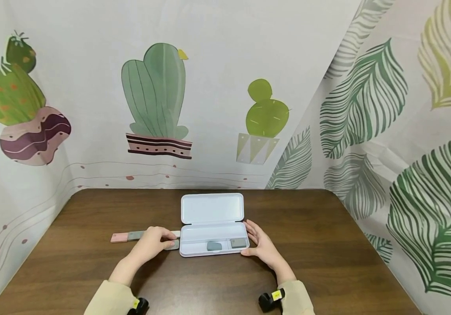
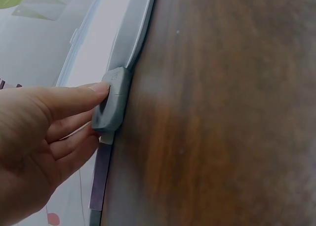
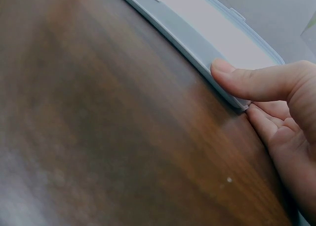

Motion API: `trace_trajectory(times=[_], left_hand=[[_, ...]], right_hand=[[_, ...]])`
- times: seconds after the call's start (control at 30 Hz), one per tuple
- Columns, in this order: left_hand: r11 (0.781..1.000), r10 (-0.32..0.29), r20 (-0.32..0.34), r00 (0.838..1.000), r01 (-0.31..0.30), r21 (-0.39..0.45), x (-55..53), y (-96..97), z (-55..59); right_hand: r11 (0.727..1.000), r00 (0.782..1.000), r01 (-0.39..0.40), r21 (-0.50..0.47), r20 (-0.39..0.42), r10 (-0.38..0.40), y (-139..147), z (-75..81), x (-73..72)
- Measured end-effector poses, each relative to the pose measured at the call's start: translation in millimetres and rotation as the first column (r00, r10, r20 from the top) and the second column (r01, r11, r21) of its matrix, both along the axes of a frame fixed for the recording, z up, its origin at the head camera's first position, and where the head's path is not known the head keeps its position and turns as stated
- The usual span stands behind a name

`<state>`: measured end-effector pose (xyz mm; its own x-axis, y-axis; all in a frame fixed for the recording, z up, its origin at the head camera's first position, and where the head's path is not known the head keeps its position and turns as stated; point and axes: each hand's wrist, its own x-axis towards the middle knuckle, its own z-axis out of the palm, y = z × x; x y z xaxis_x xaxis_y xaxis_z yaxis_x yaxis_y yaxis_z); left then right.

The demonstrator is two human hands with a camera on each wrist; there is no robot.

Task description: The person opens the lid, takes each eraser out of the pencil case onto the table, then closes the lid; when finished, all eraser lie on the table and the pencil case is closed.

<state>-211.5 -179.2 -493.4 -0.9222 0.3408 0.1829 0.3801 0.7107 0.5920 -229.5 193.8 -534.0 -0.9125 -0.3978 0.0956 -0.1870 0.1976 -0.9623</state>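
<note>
An open white pencil case (image 1: 186, 253) lies on the table, its lid (image 1: 212, 208) tipped back. Inside its front section are a grey-green eraser (image 1: 214, 246) and, in the right-hand compartment, a darker grey-green block (image 1: 238, 243). My left hand (image 1: 152, 240) pinches another grey-green eraser (image 2: 114, 100) between thumb and fingers, right by the case's left end; small marking shows on its face. At the opposite end, my right hand (image 1: 262, 246) holds the case's corner, thumb at the front edge and fingers along the side, as the right wrist view shows.
Left of the case, a row of blocks runs across the table: a pink block (image 1: 119, 237), a grey-green block (image 1: 136, 236) and a whitish one (image 1: 176, 233), partly behind my left hand. The brown table (image 1: 209, 288) meets a printed cloth backdrop (image 1: 217, 87).
</note>
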Motion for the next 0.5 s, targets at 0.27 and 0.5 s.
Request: trace_trajectory(times=[0.27,0.5], left_hand=[[0.999,-0.035,-0.024,0.999,0.035,0.003,-1.8,0.3,-1.1],[0.999,-0.051,-0.022,0.998,0.051,0.004,-2.2,1.3,-0.8]], right_hand=[[1.0,1.0,0.004,-0.001,0.006,-0.004,-0.6,0.0,0.0],[1.0,1.0,0.006,0.001,0.008,-0.006,-0.8,0.2,-0.1]])
